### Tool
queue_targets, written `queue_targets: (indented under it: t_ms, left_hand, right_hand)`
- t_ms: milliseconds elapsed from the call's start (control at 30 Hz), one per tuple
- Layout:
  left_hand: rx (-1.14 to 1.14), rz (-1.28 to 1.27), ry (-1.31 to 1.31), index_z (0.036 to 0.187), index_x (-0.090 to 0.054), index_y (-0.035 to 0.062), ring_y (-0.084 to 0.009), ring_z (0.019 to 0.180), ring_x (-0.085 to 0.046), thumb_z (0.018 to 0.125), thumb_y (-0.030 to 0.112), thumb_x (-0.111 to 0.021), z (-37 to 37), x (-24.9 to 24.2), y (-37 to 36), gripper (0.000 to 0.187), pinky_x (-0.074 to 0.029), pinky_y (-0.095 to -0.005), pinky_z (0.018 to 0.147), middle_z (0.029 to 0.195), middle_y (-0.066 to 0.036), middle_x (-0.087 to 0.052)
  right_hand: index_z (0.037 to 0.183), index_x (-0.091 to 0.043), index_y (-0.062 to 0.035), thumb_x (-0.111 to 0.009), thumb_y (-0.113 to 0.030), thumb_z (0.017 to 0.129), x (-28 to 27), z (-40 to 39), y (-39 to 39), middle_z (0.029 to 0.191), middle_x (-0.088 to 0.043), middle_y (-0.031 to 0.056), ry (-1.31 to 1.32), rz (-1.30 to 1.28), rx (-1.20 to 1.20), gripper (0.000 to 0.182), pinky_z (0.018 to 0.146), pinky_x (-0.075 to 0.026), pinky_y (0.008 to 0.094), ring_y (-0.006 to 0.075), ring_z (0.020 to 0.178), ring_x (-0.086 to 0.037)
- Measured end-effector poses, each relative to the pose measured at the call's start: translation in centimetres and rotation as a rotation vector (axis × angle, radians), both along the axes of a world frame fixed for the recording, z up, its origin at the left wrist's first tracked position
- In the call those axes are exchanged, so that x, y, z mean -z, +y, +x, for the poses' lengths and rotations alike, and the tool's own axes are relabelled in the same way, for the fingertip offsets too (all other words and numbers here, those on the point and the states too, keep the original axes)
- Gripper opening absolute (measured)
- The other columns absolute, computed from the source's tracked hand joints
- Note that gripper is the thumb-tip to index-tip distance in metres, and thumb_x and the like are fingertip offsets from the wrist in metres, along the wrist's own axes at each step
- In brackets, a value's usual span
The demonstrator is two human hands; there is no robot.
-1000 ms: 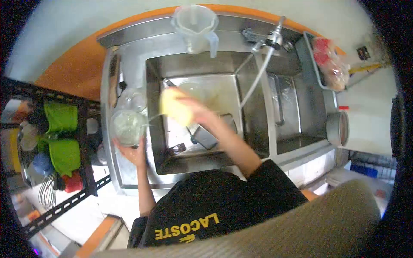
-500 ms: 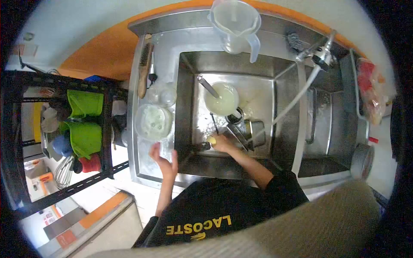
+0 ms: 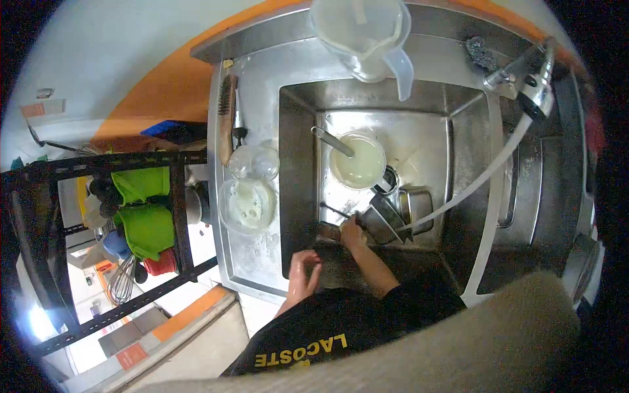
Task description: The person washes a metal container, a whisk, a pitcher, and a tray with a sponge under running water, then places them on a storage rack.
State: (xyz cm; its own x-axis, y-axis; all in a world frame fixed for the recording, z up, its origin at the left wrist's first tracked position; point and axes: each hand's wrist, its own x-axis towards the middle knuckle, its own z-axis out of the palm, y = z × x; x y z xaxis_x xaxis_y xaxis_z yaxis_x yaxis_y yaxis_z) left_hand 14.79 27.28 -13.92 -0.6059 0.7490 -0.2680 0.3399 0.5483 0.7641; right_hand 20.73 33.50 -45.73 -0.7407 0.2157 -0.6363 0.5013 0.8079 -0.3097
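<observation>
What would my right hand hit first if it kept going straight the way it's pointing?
Probably the thin dark rod in the sink, just beyond the fingertips of your right hand. Depth is unclear from above, so they may already be touching.

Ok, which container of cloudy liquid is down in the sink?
The round bowl with a gray handle across its rim. The other, a clear tub with suds, stands on the counter left of the sink.
</observation>
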Motion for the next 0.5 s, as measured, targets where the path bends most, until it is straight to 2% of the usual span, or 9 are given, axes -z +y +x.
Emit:
queue_targets:
  t_ms: [100, 167, 233, 267, 333, 367, 400, 467, 500]
  left_hand:
    - [0.336, 0.059, 0.251, 0.108, -0.045, -0.001, -0.0299, 0.094, -0.052, 0.077, -0.003, -0.055, 0.0, 0.8, 2.3, 0.033, -0.043, -0.0374, 0.081, 0.103, -0.018, -0.047]
    - [0.534, -0.058, 0.325, 0.109, -0.046, -0.0006, -0.0323, 0.099, -0.049, 0.077, 0.0, -0.053, -0.6, 3.0, 3.2, 0.032, -0.041, -0.0396, 0.084, 0.105, -0.018, -0.047]
    - [0.67, -0.192, 0.421, 0.11, -0.048, 0.0002, -0.0324, 0.109, -0.044, 0.079, 0.005, -0.047, -0.9, 5.1, 4.0, 0.032, -0.037, -0.0423, 0.09, 0.112, -0.016, -0.046]
    - [0.765, -0.286, 0.394, 0.112, -0.047, 0.0, -0.0323, 0.109, -0.044, 0.079, 0.007, -0.046, -1.1, 6.0, 4.4, 0.034, -0.036, -0.0426, 0.091, 0.114, -0.016, -0.046]
    - [0.951, -0.463, 0.339, 0.115, -0.045, -0.0004, -0.0321, 0.11, -0.044, 0.079, 0.009, -0.046, -1.1, 7.8, 5.4, 0.036, -0.035, -0.0432, 0.092, 0.117, -0.016, -0.045]
    - [1.017, -0.578, 0.148, 0.12, -0.038, -0.0011, -0.031, 0.109, -0.046, 0.078, 0.01, -0.053, -0.8, 8.1, 6.7, 0.047, -0.036, -0.0404, 0.092, 0.117, -0.017, -0.045]
    - [0.943, -0.392, -0.058, 0.122, -0.035, -0.0013, -0.0313, 0.108, -0.047, 0.076, 0.01, -0.056, -0.1, 8.4, 7.9, 0.052, -0.036, -0.0394, 0.092, 0.116, -0.018, -0.045]
    - [0.785, -0.027, -0.471, 0.125, -0.03, -0.0018, -0.0318, 0.106, -0.047, 0.074, 0.01, -0.062, 1.7, 7.6, 10.9, 0.062, -0.036, -0.0373, 0.092, 0.115, -0.019, -0.046]
    - [0.749, -0.149, -0.493, 0.127, -0.025, -0.0021, -0.0296, 0.106, -0.047, 0.07, 0.006, -0.067, 2.6, 6.6, 12.9, 0.071, -0.036, -0.0338, 0.092, 0.113, -0.02, -0.046]
  right_hand:
    - [0.099, -0.062, -0.0025, -0.055, -0.024, 0.079, -1.5, 1.2, 0.9, 0.099, -0.06, 0.0148, -0.013, -0.189, 0.151, 0.029, 0.089, -0.038, 0.0466, 0.0299, 0.082, -0.061]
    - [0.099, -0.061, -0.0025, -0.055, -0.026, 0.078, -3.1, 1.6, 1.4, 0.102, -0.058, 0.018, -0.024, -0.345, 0.254, 0.032, 0.084, -0.044, 0.0439, 0.032, 0.085, -0.06]
    - [0.101, -0.06, -0.0033, -0.054, -0.027, 0.078, -5.4, 2.2, 2.2, 0.106, -0.056, 0.0221, -0.05, -0.414, 0.065, 0.033, 0.079, -0.048, 0.0405, 0.0361, 0.088, -0.059]
    - [0.102, -0.059, -0.004, -0.053, -0.027, 0.079, -7.5, 3.1, 3.1, 0.108, -0.054, 0.0246, -0.071, -0.443, -0.075, 0.033, 0.076, -0.05, 0.0384, 0.0391, 0.089, -0.058]
    - [0.098, -0.058, -0.0031, -0.055, -0.025, 0.076, -18.0, 6.3, 6.4, 0.09, -0.059, 0.0202, 0.213, -0.296, 0.144, 0.031, 0.068, -0.049, 0.0433, 0.0374, 0.083, -0.059]
    - [0.095, -0.059, -0.0023, -0.056, -0.023, 0.075, -24.4, 6.8, 8.8, 0.089, -0.059, 0.0191, 0.194, -0.216, 0.311, 0.029, 0.067, -0.049, 0.0439, 0.0362, 0.08, -0.059]
    - [0.092, -0.059, -0.0015, -0.058, -0.021, 0.074, -27.6, 7.3, 10.1, 0.089, -0.058, 0.018, 0.178, -0.132, 0.482, 0.027, 0.065, -0.049, 0.0445, 0.035, 0.078, -0.059]
    - [0.095, -0.051, -0.0035, -0.053, -0.016, 0.078, -25.6, 10.4, 11.6, 0.074, -0.057, 0.011, 0.463, 0.276, 0.338, 0.02, 0.059, -0.049, 0.0391, 0.0286, 0.067, -0.06]
    - [0.101, -0.052, -0.0049, -0.055, -0.015, 0.075, -25.0, 11.8, 13.1, 0.087, -0.056, 0.0113, 0.46, 0.336, 0.163, 0.029, 0.064, -0.05, 0.0388, 0.0281, 0.076, -0.059]
